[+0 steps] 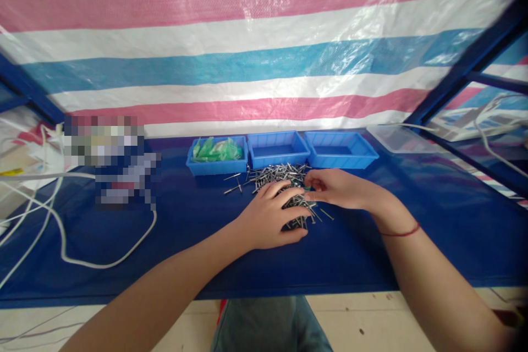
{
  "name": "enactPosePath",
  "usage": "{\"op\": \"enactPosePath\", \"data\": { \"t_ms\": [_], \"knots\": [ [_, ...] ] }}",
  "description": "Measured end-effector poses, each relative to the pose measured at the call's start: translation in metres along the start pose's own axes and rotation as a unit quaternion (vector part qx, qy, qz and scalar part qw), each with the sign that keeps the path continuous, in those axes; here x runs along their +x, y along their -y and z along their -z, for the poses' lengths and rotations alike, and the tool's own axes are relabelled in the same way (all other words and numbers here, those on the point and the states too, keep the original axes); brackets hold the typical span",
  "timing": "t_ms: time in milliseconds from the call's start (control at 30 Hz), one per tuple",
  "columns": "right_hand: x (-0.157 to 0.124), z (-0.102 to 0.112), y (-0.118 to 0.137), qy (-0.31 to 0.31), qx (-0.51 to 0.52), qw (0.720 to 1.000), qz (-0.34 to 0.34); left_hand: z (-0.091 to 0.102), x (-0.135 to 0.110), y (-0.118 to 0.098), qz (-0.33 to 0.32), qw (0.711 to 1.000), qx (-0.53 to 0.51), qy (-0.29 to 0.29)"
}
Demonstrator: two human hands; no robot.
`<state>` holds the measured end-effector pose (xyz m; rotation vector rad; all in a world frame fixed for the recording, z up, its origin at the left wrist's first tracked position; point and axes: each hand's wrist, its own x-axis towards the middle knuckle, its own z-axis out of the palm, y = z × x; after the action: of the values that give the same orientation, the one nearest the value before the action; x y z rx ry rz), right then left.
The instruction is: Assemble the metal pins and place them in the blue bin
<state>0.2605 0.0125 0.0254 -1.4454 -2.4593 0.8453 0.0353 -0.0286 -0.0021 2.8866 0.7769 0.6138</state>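
A heap of thin silver nails or screws (266,175) lies on the blue tabletop, with a few loose ones at its left and right edges. My left hand (274,214) rests over the near left part of the heap, fingers spread and partly covering it. Against the right side of the heap is my right hand (334,188), its fingers curled and thumb pressed inward. A speck of green shows by its fingertips, but what they hold is hidden. Behind the heap stands a blue bin (216,167) holding green plastic pieces (218,149).
Two more blue bins, a middle one (278,161) and a right one (344,163), stand in the same row. A clear plastic lid or tray (402,140) lies at the back right. White cables (103,265) loop across the left. Blue frame posts (449,74) flank the table (412,264).
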Motion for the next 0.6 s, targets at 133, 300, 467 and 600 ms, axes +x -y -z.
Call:
{"op": "enactPosePath", "data": {
  "t_ms": [133, 300, 467, 600],
  "knots": [
    [0.0010, 0.0007, 0.0011, -0.024, -0.004, 1.000, 0.014, -0.0004, -0.0003, 0.0001, 0.000, 1.000, -0.001, -0.003],
    [0.0011, 0.0001, -0.0032, -0.019, 0.016, 1.000, -0.002, 0.0000, -0.0002, 0.0002, 0.001, 1.000, 0.005, 0.010],
    [0.0022, -0.0008, 0.0026, -0.011, 0.011, 1.000, -0.005, 0.0011, 0.0001, 0.0003, 0.001, 1.000, 0.003, 0.006],
    [0.0033, -0.0016, 0.0054, -0.027, -0.019, 0.999, -0.001, 0.0009, -0.0009, -0.0010, 0.002, 1.000, 0.002, 0.004]
  ]
}}
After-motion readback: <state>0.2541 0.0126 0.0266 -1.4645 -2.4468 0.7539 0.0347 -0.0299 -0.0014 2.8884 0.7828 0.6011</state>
